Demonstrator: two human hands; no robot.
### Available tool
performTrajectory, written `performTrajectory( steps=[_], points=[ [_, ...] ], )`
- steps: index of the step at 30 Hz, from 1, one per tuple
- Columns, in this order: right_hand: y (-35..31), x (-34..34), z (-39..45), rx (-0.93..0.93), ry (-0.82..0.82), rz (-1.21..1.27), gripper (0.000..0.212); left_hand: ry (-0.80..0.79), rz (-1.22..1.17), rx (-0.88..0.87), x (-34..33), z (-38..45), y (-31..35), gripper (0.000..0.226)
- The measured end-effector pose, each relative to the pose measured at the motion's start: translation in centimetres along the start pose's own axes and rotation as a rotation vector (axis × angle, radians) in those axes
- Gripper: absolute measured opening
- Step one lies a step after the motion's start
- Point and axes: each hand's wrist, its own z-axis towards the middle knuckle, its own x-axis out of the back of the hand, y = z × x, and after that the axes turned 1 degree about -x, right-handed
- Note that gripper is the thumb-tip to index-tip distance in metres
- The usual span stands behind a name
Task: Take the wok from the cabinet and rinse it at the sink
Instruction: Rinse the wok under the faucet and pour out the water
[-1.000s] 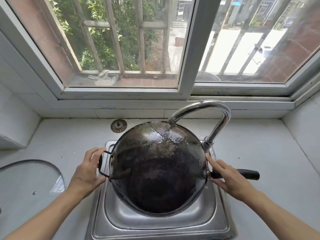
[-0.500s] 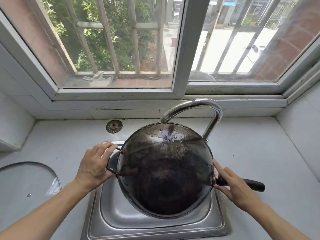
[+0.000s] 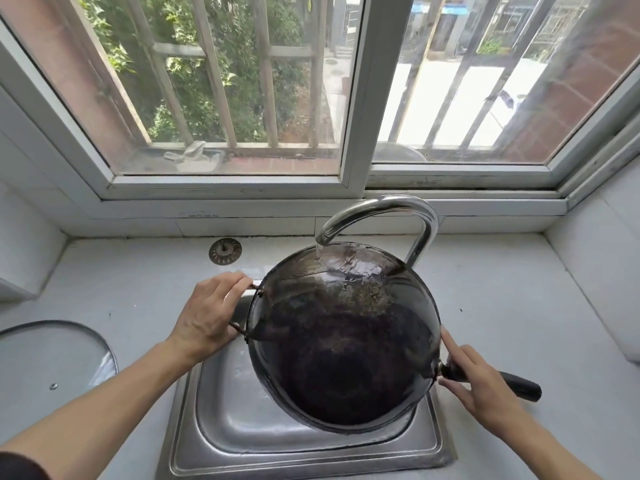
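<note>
From the head camera, looking down: the dark wok (image 3: 346,341) hangs over the steel sink (image 3: 242,420), tilted, its far rim raised toward the window and its bowl facing the camera. Water runs from the curved chrome faucet (image 3: 391,213) and lands on the upper inside wall of the wok, spreading in a shiny wet patch just below the spout.

The left hand (image 3: 207,313) is on the wok's left side, fingers (image 3: 225,282) curled over the thin wire loop handle (image 3: 242,332), closed around it with the thumb low near the loop's bottom end. The right hand (image 3: 481,382) is on the opposite side, fingers wrapped around the base of the long black handle (image 3: 519,386), right where it joins the rim; the handle's far end pokes out past the hand over the pale surface (image 3: 519,299). One finger lies stretched along the wok's edge.

On the surface behind the sink, left of the faucet, sits a round metal drain strainer (image 3: 225,251). At the left edge lies a glass lid (image 3: 52,362), flat, well apart from the sink. Beyond it all, the window (image 3: 360,98) with bars and greenery outside.
</note>
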Motion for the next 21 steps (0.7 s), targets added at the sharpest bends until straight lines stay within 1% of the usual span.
performTrajectory(
  steps=[6,10,12,14,21],
  points=[
    [-0.3,0.1,-1.2,-0.050,0.046,0.007,0.100,-0.011,0.024,-0.029,0.1,1.7,0.3,0.083],
    [-0.6,-0.1,-1.5,-0.066,0.061,0.021,0.099,-0.041,0.041,-0.031,0.0,2.9,-0.2,0.088],
    [-0.8,-0.3,-1.4,-0.068,0.065,0.022,0.099,-0.054,0.048,-0.037,0.1,3.4,-0.4,0.085],
    [-1.1,-0.4,-1.2,-0.068,0.068,0.023,0.099,-0.042,0.055,-0.038,0.1,3.6,-0.7,0.081],
    [-2.0,-0.4,0.5,-0.013,0.046,-0.013,0.100,0.004,0.063,0.028,0.5,1.9,-1.4,0.084]
  ],
)
